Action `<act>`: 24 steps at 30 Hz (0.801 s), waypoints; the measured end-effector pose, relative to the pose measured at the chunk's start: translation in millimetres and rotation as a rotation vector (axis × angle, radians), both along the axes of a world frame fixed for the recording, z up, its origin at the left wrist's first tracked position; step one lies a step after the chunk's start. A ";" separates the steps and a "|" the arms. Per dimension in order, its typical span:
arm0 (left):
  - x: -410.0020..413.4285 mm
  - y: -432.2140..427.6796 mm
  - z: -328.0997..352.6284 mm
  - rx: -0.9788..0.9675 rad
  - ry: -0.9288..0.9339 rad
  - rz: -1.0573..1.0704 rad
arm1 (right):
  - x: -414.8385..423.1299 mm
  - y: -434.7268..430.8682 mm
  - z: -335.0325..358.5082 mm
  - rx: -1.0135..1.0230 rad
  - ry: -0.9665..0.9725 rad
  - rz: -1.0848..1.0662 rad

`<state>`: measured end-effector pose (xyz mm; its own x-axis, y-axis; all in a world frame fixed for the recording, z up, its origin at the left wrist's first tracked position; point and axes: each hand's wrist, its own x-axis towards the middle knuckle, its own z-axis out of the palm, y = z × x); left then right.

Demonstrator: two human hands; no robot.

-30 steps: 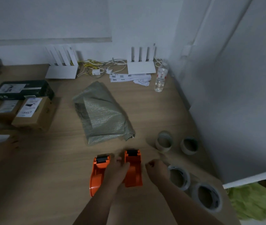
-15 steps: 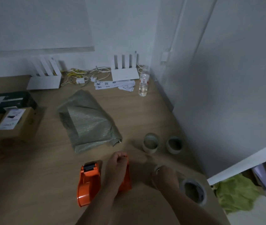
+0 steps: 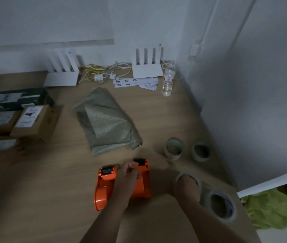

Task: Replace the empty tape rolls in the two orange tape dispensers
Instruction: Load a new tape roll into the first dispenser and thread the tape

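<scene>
Two orange tape dispensers lie side by side on the wooden table (image 3: 51,199): the left dispenser (image 3: 103,188) lies free, and my left hand (image 3: 127,178) is closed on the right dispenser (image 3: 141,179). My right hand (image 3: 185,187) rests on a full tape roll (image 3: 194,178), its fingers curled over the rim. A second full roll (image 3: 222,206) lies flat at the table's right edge. Two empty cardboard cores, one (image 3: 173,149) left of the other (image 3: 200,151), stand farther back.
A grey woven bag (image 3: 104,120) lies mid-table. Cardboard boxes (image 3: 30,121) and a dark box (image 3: 20,99) sit at left. Two white routers (image 3: 148,67), cables, paper slips and a water bottle (image 3: 168,80) line the back wall. A white partition (image 3: 261,102) borders the right.
My right hand moved from beside the right dispenser onto the nearer full tape roll. My left hand stays closed on the right dispenser. The camera view shifted.
</scene>
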<state>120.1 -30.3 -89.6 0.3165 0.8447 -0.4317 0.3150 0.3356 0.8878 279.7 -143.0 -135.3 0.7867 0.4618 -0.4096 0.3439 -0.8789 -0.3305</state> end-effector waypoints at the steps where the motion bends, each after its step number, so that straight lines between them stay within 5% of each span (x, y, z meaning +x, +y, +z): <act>1: 0.1 -0.7 1.2 0.000 -0.007 -0.006 | 0.3 -1.2 -0.2 0.004 -0.004 -0.001; 19: -27.2 22.4 10.6 -0.028 -0.120 0.012 | -17.2 1.4 38.6 0.422 -0.061 -0.048; 24: -48.8 41.1 12.1 -0.012 -0.138 0.066 | -33.1 25.6 56.8 0.681 0.130 0.074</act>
